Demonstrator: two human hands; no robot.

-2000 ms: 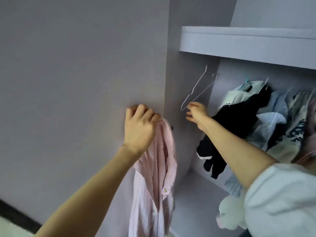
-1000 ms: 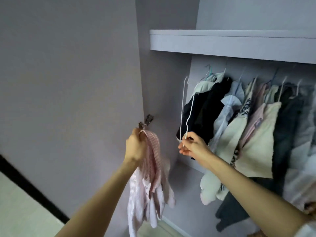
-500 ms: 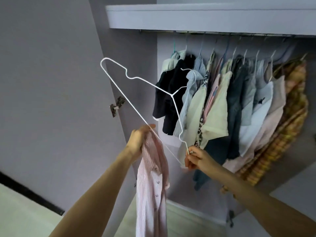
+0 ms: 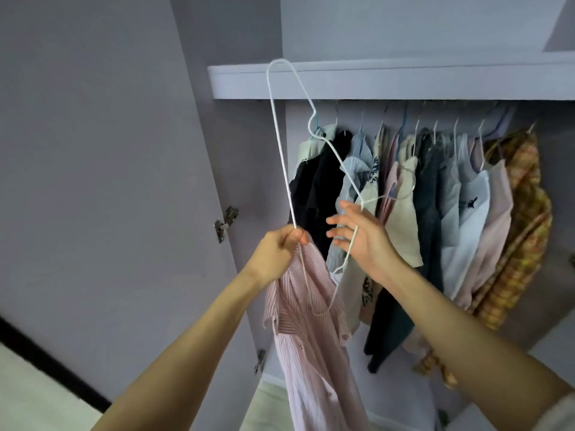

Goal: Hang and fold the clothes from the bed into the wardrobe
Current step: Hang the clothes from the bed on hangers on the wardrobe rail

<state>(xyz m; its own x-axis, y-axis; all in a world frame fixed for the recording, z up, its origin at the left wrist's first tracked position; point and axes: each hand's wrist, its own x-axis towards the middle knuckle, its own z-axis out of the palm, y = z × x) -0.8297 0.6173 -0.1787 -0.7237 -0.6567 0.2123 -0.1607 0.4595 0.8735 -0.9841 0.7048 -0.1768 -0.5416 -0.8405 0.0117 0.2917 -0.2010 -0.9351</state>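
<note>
An open lilac wardrobe (image 4: 249, 157) fills the frame, hung clothes (image 4: 435, 213) at right. At centre, the left hand (image 4: 275, 255) pinches the pink striped shirt (image 4: 311, 337) and the white wire hanger (image 4: 281, 157) together. The right hand (image 4: 362, 234) is released, fingers spread against the hanger's wire.

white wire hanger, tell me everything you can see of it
The thin white wire hanger stands on end before the open wardrobe, one shoulder tip up by the shelf, its hook pointing right. The left hand pinches its long bar together with the pink striped shirt; the open right hand touches its lower arm.
</note>
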